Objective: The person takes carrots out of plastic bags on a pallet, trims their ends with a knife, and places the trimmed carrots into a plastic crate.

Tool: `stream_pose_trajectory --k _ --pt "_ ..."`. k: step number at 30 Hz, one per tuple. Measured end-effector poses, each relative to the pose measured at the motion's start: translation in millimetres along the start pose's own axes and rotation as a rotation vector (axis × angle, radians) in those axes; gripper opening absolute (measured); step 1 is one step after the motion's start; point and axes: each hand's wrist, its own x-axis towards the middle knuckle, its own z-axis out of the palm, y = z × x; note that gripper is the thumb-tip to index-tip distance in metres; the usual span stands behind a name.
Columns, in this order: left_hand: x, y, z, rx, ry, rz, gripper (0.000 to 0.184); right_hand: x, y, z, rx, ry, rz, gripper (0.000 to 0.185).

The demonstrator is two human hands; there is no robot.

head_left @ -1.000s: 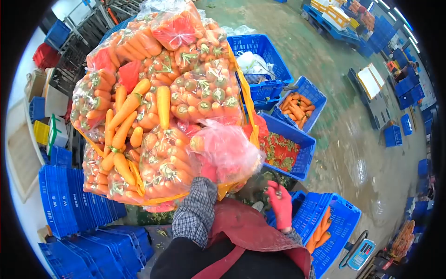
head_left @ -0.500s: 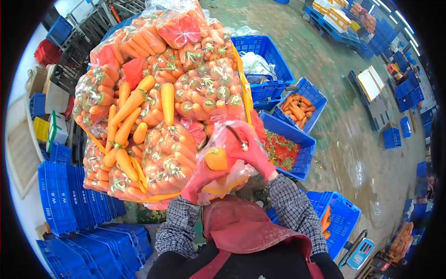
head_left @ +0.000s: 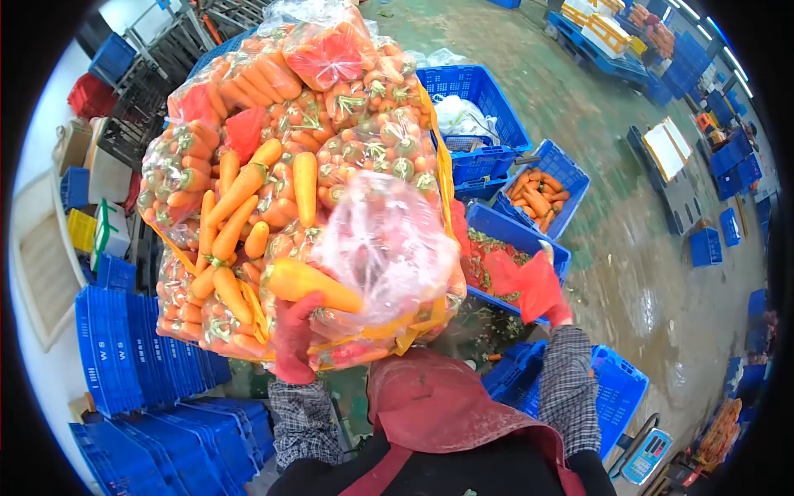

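Observation:
My left hand [head_left: 296, 339], in a red glove, grips a thick orange carrot [head_left: 318, 286] at the front of the bagged carrot pile. A clear plastic bag [head_left: 385, 240] lies crumpled just beyond the carrot. My right hand [head_left: 529, 285], also gloved in red, is above a blue crate of green and orange trimmings [head_left: 500, 263]. Its fingers look closed and a small pale tip sticks up from them; what it belongs to is hidden. Several loose carrots [head_left: 236, 194] lie on the bags [head_left: 364, 153] to the left.
Behind the trimmings stand a blue crate of carrots [head_left: 538, 198] and one with white plastic [head_left: 463, 116]. Another blue crate [head_left: 616, 388] and a scale display [head_left: 647, 456] are at my right. Stacked blue crates [head_left: 141, 351] rise at the left. The green floor [head_left: 612, 240] looks wet.
My right hand has moved right, from beside the carrot to above the trimmings crate. My left hand has shifted left with the carrot, which now lies more level. The clear bag is more fully in view.

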Motion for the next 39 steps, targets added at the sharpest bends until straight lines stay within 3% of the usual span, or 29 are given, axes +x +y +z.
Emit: stream_pose_trajectory --k 2,3,4,6,7,8,10,12,13,14,15,16,18,22,24,25,26,27,29,30,32,34,36,37,39 --pt "5 12 -8 0.114 0.032 0.045 0.052 29 -5 -48 -0.350 0.195 0.036 0.042" --pt "5 22 -8 0.359 0.178 0.051 0.053 39 -9 -57 -0.394 0.244 0.035 0.043" --pt "7 31 -6 0.602 0.324 0.061 0.053 39 -18 -48 -0.348 0.241 -0.018 0.042" --pt "8 50 3 0.720 0.350 0.058 0.061 33 -39 -19 -0.210 0.230 -0.174 0.040" --pt "5 61 15 0.815 0.302 0.146 0.065 30 -47 0 -0.424 0.323 -0.254 0.038" --pt "4 66 27 0.905 0.254 0.239 0.069 24 -55 24 -0.480 0.249 -0.412 0.037" --pt "4 63 53 0.777 0.206 0.301 0.074 -28 -83 98 -0.473 0.102 -0.666 0.033" --pt "2 57 85 0.739 -0.088 0.186 0.074 -137 -127 183 -0.397 -0.059 -0.546 0.027" --pt "2 44 97 0.733 -0.116 0.182 0.074 -163 -130 199 -0.519 -0.108 -0.464 0.032" --pt "3 24 106 0.719 -0.254 0.163 0.073 -183 -124 211 -0.348 -0.322 -0.671 0.042" --pt "0 7 115 0.701 -0.393 0.143 0.071 -204 -136 218 -0.467 -0.443 -0.648 0.053" --pt "-4 -4 126 0.692 -0.429 0.136 0.071 -223 -140 227 -0.434 -0.443 -0.772 0.058" --pt "-15 -23 144 0.699 -0.531 -0.021 0.069 -224 -140 217 -0.629 -0.538 -0.771 0.056" --pt "-23 -49 163 0.733 -0.684 -0.053 0.069 -215 -109 188 -0.540 -0.524 -0.710 0.051" --pt "-24 -68 163 0.661 -0.734 -0.099 0.075 -214 -95 182 -0.306 -0.338 -0.648 0.028" --pt "-25 -71 166 0.668 -0.746 -0.027 0.076 -215 -94 178 -0.299 -0.327 -0.645 0.028" --pt "-27 -76 169 0.675 -0.756 0.043 0.077 -217 -95 170 -0.100 -0.316 -0.485 0.017" --pt "-29 -83 171 0.681 -0.765 0.033 0.077 -219 -93 164 0.098 -0.303 -0.321 0.020" --pt "-28 -100 175 0.131 -0.855 -0.603 0.066 -221 -88 152 0.195 -0.323 -0.296 0.021" --pt "-26 -109 176 0.137 -0.861 -0.609 0.066 -221 -88 146 0.279 -0.351 -0.280 0.023" --pt "-30 -104 191 -0.469 -0.727 -1.055 0.054 -223 -88 132 0.466 -0.378 -0.344 0.020" --pt "-32 -104 202 -0.497 -0.640 -1.017 0.056 -220 -94 116 0.827 -0.453 -0.486 0.017" --pt "-29 -119 211 -0.480 -0.522 -0.971 0.054 -199 -115 80 0.286 -0.025 -0.526 0.023" --pt "-29 -111 222 -0.493 -0.499 -1.023 0.054 -181 -107 62 0.300 -0.004 -0.531 0.023" --pt "-33 -136 233 -0.355 -0.529 -1.068 0.055 -143 -80 21 -0.150 0.492 -0.787 0.045"
